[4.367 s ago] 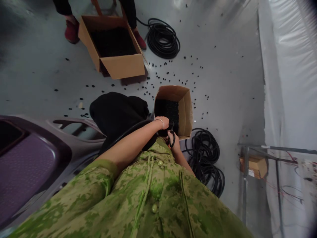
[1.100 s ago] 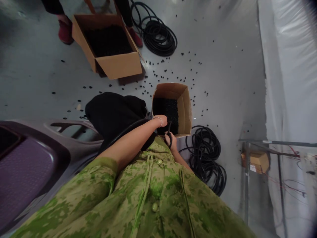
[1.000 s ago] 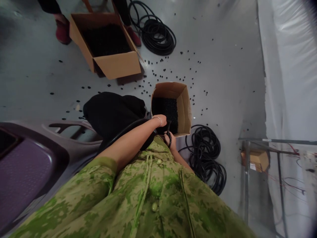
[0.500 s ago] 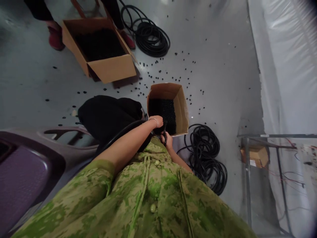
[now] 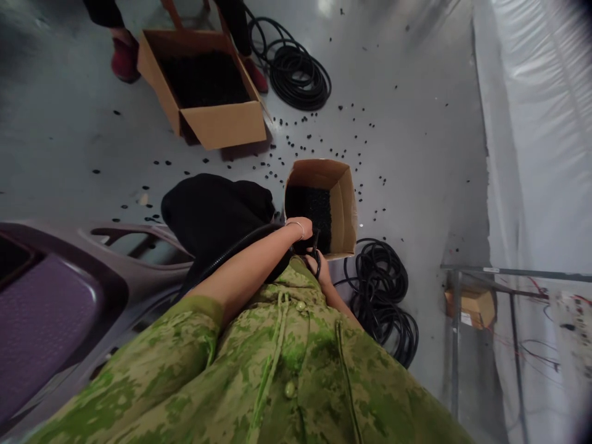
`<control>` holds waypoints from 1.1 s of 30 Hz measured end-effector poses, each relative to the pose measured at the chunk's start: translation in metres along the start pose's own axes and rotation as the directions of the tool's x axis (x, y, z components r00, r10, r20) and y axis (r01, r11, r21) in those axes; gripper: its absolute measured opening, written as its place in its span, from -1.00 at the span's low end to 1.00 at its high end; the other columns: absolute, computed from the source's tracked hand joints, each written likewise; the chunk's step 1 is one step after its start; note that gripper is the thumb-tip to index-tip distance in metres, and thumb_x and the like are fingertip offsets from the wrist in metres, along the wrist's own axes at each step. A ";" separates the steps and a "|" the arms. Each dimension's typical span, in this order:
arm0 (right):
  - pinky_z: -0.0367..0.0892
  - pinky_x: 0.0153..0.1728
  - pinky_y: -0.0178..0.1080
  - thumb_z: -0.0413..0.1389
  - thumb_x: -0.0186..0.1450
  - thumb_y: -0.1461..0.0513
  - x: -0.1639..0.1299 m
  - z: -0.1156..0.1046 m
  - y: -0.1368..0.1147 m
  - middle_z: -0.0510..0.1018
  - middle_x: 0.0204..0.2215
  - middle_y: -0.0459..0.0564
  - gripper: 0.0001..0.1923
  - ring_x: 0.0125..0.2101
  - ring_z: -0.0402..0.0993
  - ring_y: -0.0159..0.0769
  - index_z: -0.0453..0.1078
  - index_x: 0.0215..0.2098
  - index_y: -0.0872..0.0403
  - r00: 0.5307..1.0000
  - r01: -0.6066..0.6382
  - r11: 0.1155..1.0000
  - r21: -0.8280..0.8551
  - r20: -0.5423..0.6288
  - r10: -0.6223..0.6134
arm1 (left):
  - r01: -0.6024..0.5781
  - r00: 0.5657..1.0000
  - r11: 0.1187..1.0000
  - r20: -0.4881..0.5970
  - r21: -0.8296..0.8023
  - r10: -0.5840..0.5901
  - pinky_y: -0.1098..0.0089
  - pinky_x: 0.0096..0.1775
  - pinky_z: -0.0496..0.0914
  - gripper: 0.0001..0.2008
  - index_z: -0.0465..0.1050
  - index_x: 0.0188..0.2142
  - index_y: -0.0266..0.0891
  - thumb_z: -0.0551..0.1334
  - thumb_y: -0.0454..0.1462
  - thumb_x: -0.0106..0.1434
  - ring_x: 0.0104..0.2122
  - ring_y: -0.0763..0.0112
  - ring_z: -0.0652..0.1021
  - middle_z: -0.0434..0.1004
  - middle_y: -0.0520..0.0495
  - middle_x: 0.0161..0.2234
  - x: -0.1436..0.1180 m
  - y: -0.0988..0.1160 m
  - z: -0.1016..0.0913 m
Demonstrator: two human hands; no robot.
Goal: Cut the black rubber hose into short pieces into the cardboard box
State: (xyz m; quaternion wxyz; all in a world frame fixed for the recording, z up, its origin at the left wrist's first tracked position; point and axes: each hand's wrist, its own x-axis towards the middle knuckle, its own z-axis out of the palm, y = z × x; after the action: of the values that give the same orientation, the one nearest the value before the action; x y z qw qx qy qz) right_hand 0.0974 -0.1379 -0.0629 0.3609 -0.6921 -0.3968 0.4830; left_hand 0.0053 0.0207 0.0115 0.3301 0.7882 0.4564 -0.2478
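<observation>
My left hand [image 5: 300, 227], with a bracelet at its wrist, is closed over the near rim of a small cardboard box [image 5: 345, 213]. A thick black hose [image 5: 240, 237] runs along my left forearm to this hand; its end is hidden by the fingers. Close beside it, my right hand [image 5: 320, 269] is closed around a dark tool with a looped handle [image 5: 317, 259], whose exact kind I cannot make out. Inside the box lies a heap of small black pieces [image 5: 317, 205]. Black cloth [image 5: 215, 200] covers my lap to the left of the box.
Ahead stands a larger cardboard box [image 5: 226, 126] of black pieces, with another person's legs and shoes [image 5: 124, 60] around it. Coiled hoses [image 5: 300, 77] and more coils [image 5: 382, 277] lie on the floor among scattered black bits. A purple chair [image 5: 50, 320] is left, a metal frame [image 5: 456, 345] right.
The view has shifted slightly, so the boxes and coils sit a little differently in it. Both hands stay together at the small box's near edge, keeping their grips.
</observation>
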 end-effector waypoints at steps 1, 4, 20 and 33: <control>0.33 -0.41 -0.28 0.10 0.20 0.04 0.000 0.000 -0.001 0.47 -0.58 -0.10 -0.68 -0.49 0.39 -0.27 0.37 -0.22 0.09 1.000 -0.006 1.000 -0.005 -0.004 0.006 | 0.002 1.000 1.000 -0.001 -0.001 -0.002 0.20 -0.02 0.42 -0.58 0.49 0.02 -0.40 0.08 -0.23 0.27 0.01 0.08 0.51 0.49 -0.39 0.03 0.000 0.000 0.000; 0.34 -0.39 -0.27 0.10 0.20 0.02 0.000 -0.002 -0.001 0.49 -0.55 -0.08 -0.66 -0.49 0.39 -0.28 0.37 -0.20 0.10 1.000 -0.010 1.000 -0.015 -0.005 0.009 | 0.011 1.000 1.000 -0.004 -0.019 -0.011 0.20 -0.02 0.42 -0.59 0.49 0.01 -0.43 0.08 -0.23 0.28 0.01 0.07 0.51 0.48 -0.42 0.03 0.000 0.001 0.000; 0.34 -0.38 -0.27 0.13 0.16 -0.01 -0.004 -0.006 -0.014 0.51 -0.53 -0.06 -0.63 -0.39 0.46 -0.22 0.38 -0.24 0.10 0.999 -0.042 0.999 -0.002 0.008 0.042 | -0.009 1.000 1.000 -0.030 -0.018 0.009 0.18 -0.02 0.41 -0.59 0.50 0.00 -0.39 0.08 -0.22 0.26 0.00 0.08 0.51 0.52 -0.37 0.00 0.008 0.000 0.006; 0.32 -0.40 -0.26 0.10 0.19 0.08 -0.002 -0.003 0.001 0.51 -0.53 -0.07 -0.66 -0.47 0.43 -0.26 0.35 -0.15 0.12 1.000 -0.024 0.998 0.055 0.009 0.024 | -0.173 0.984 0.982 0.066 0.077 0.168 0.39 0.01 0.35 -0.58 0.53 -0.02 -0.39 0.03 -0.26 0.26 0.00 0.18 0.52 0.53 -0.33 0.00 0.011 -0.002 0.009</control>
State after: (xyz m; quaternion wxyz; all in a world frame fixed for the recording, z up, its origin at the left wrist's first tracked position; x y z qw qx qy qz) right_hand 0.1000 -0.1406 -0.0620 0.3725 -0.6845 -0.3765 0.5009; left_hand 0.0075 0.0209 -0.0030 0.3308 0.8296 0.3667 -0.2606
